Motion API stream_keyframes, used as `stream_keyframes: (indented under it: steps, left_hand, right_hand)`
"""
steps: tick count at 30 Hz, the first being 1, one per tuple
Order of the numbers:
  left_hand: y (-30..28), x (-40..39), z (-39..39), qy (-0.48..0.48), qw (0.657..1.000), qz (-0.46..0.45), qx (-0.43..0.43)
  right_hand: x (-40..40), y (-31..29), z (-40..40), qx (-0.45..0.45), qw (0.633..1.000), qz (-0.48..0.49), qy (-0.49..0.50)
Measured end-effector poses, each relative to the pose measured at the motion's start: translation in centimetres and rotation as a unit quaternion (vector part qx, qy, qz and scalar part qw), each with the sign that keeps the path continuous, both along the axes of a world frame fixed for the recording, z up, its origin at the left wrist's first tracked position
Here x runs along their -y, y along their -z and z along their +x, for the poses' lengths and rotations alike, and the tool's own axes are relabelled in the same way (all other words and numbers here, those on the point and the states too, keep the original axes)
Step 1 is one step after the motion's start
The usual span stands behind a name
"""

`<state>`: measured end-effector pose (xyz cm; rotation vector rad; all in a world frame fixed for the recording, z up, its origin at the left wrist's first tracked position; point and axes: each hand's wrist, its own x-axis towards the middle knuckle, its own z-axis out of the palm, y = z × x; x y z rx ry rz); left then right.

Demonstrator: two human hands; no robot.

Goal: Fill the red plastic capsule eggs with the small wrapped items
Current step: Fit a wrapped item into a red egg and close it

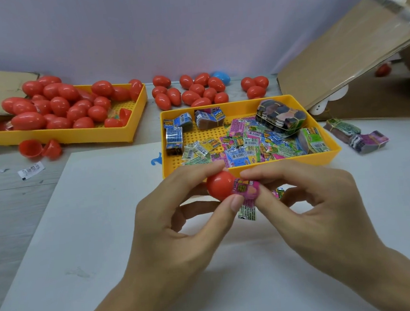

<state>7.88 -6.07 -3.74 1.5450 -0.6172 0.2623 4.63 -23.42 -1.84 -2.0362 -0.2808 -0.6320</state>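
My left hand [179, 221] grips a red capsule egg half [219, 185] between thumb and fingers, just in front of the near yellow tray. My right hand [308, 203] pinches a small pink wrapped item [247, 188] at the open mouth of that half. Another wrapped piece [247, 213] hangs below it. The near yellow tray [285, 166] holds several loose and bundled wrapped items [245, 144]. A second yellow tray [75, 136] at the far left is heaped with red eggs [57, 103].
Several red eggs [194, 92] and one blue egg [221, 77] lie on the table behind the near tray. Two open red halves [39, 148] sit before the left tray. Bundles of wrapped items [357, 136] lie at the right, under a tilted cardboard flap [350, 53].
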Motion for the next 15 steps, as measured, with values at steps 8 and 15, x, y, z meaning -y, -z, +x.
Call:
stream_keyframes:
  steps: [8,15]
  left_hand:
    - [0.18,-0.11,0.33,0.014,0.998,-0.027,-0.059]
    - [0.32,-0.18,0.33,0.019,0.996,-0.034,-0.074]
  right_hand:
    - [-0.04,-0.16,-0.02,-0.007,1.0,0.003,0.003]
    - [0.22,-0.18,0.17,-0.026,1.0,-0.015,-0.001]
